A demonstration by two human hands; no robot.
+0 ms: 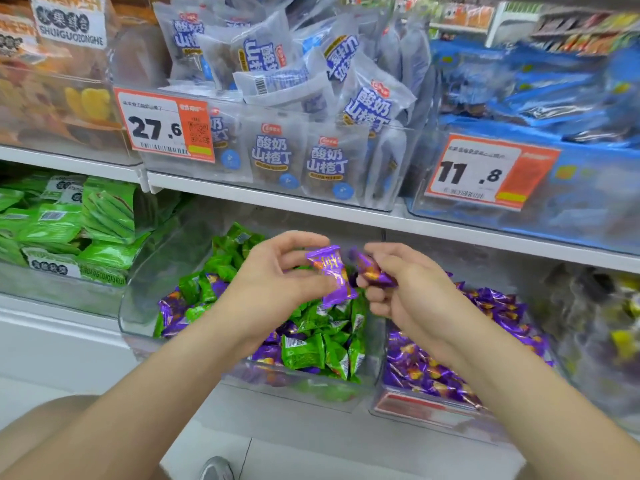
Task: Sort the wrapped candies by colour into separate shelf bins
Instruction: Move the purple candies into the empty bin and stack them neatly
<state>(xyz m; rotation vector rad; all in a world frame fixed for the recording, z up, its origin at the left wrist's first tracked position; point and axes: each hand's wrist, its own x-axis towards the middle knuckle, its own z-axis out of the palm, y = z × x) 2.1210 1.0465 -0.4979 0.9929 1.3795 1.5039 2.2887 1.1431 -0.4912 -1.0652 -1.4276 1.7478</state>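
My left hand [273,271] pinches a purple wrapped candy [330,271] above the middle clear bin [138,299]. That bin holds green candies [311,348] mixed with purple ones [173,311]. My right hand [405,289] grips another purple candy [372,270], close beside the first one. Just right of the middle bin stands a clear bin [426,408] filled with purple candies [498,313].
A bin of green packets [69,220] sits on the lower shelf at the left. A blurred bin with dark and yellow sweets [609,334] is at the far right. The upper shelf [277,199] carries white-blue snack packs [277,157] and blue packs [540,98]. A shoe [216,469] shows on the floor.
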